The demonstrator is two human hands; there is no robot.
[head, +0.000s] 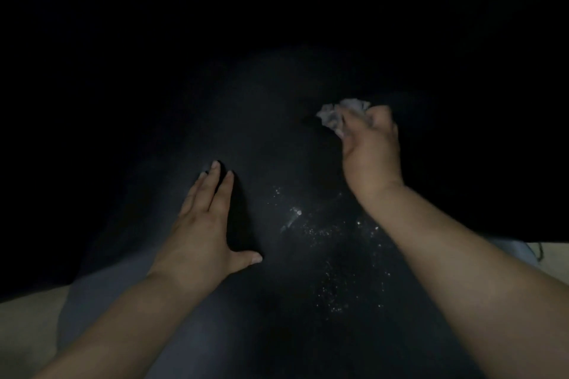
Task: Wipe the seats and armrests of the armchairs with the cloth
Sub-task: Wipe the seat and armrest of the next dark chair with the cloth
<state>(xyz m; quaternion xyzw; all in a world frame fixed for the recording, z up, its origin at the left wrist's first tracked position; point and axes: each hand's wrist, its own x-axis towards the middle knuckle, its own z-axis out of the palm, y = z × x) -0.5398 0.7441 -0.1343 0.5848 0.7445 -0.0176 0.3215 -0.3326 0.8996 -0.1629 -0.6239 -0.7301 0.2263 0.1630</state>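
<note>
We're looking down at a very dark scene, both bare forearms reaching away from us. The left hand point(204, 234) lies flat on the black seat point(277, 317), fingers straight and pointing to the far side, thumb splayed out to the right, holding nothing. Over on the right, the right hand point(371, 151) is further out, knuckles up, wrist bent, fingers curled tight round a crumpled pale cloth point(337, 115). The cloth bunches out of the far left side of that fist and looks to be pressed against the dark upholstery there, though in this light we can't tell whether that spot is seat or backrest.

Between the two arms, near the right forearm, a scatter of bright specks point(332, 243) glints on the seat, with one larger streak near the middle. We can't tell whether they are droplets or crumbs.

The far half of the view is black; no armrest or chair back can be made out. Near left, the seat's dark edge gives way to a pale floor point(27, 332). Near right, a lighter strip point(551, 255) shows past the forearm, with something grey beside it that we can't identify. The stretch of seat between the hands lies open.
</note>
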